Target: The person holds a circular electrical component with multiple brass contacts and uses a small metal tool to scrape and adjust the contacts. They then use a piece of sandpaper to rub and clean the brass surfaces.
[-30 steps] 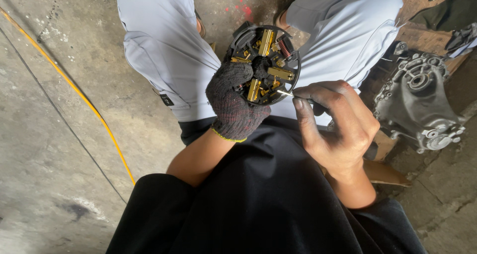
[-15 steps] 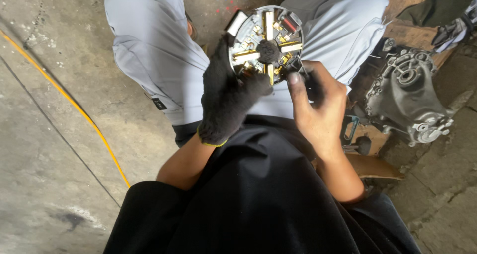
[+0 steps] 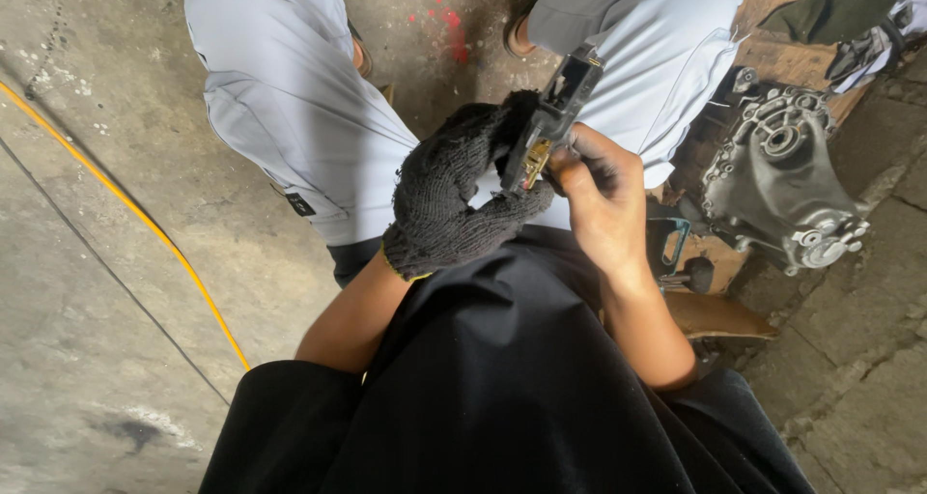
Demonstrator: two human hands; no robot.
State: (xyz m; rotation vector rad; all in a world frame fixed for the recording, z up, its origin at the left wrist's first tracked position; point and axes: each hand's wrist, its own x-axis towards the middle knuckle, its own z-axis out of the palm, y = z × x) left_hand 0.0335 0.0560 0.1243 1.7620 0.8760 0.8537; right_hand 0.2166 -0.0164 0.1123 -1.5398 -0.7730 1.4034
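Observation:
My left hand (image 3: 462,197), in a black knitted glove, grips a round motor brush holder (image 3: 547,125) of dark metal and brass. The holder is turned edge-on, so its face is hidden. My bare right hand (image 3: 601,197) is closed against the holder's right side, thumb by the brass part. Whether it holds a small tool is hidden. Both hands are raised over my lap, above my grey trousers (image 3: 290,98) and black shirt (image 3: 502,388).
A grey cast metal housing (image 3: 784,187) lies on the ground at right, beside a wooden board (image 3: 719,312) and a small blue-handled tool (image 3: 671,248). A yellow cable (image 3: 126,204) runs diagonally over the concrete floor at left. Cloth lies at the top right corner.
The brush holder was face-up, showing its brass brushes; it is now tipped on edge. My right hand, which held a thin dark tool, has closed in against the holder.

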